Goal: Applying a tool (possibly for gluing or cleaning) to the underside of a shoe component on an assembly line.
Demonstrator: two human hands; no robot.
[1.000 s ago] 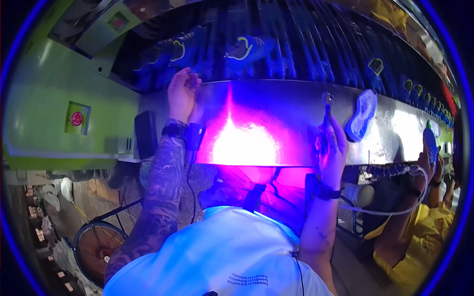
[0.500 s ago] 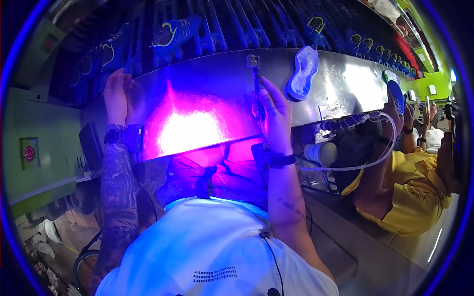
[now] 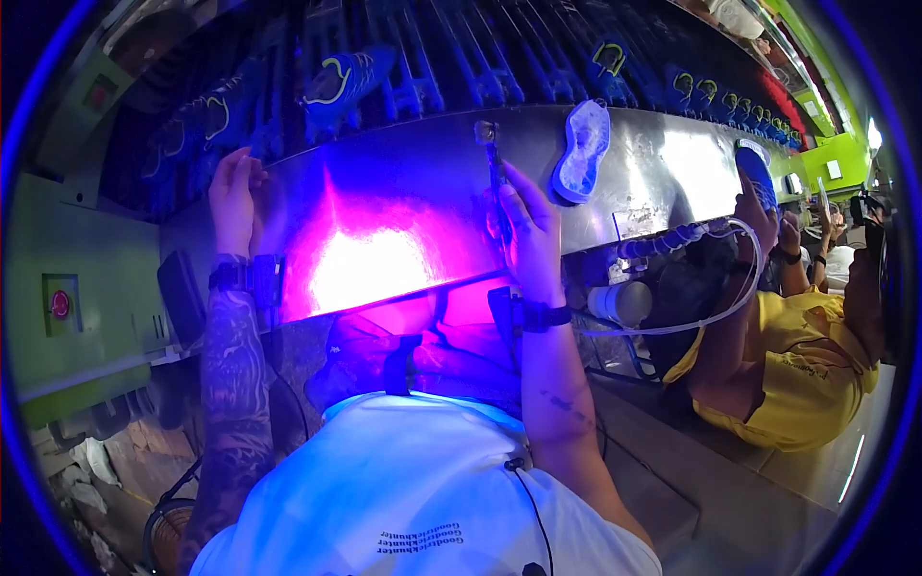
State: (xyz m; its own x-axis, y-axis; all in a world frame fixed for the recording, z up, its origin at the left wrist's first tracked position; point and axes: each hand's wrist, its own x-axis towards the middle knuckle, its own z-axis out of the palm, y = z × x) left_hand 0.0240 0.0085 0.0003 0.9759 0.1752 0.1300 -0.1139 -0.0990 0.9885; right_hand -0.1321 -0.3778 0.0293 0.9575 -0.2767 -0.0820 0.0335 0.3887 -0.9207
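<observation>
My right hand (image 3: 531, 230) is closed round the handle of a slim brush-like tool (image 3: 497, 178). Its pale, blocky head (image 3: 486, 132) points away from me, over the metal bench (image 3: 442, 158). At the bench's left end my left hand (image 3: 232, 204) hovers with loosely bent fingers, apparently holding nothing. To the right of the tool lies a pale shoe sole (image 3: 582, 154), hollow side up. A blue shoe (image 3: 338, 88) with a yellow-green collar stands on the rack beyond the bench, between my two hands.
Slatted racks (image 3: 480, 67) carrying several blue shoes run along the far side. Bright pink-violet light (image 3: 373, 259) falls on the near bench. A co-worker in a yellow shirt (image 3: 802, 374) holds a blue shoe (image 3: 756, 178) at right. A clear hose (image 3: 711, 322) loops beside a white cylinder (image 3: 631, 301).
The shoes on the rack have shifted slightly to the right. My hands keep nearly the same pose, the right still gripping the tool. The co-worker's blue shoe has moved a little left and away.
</observation>
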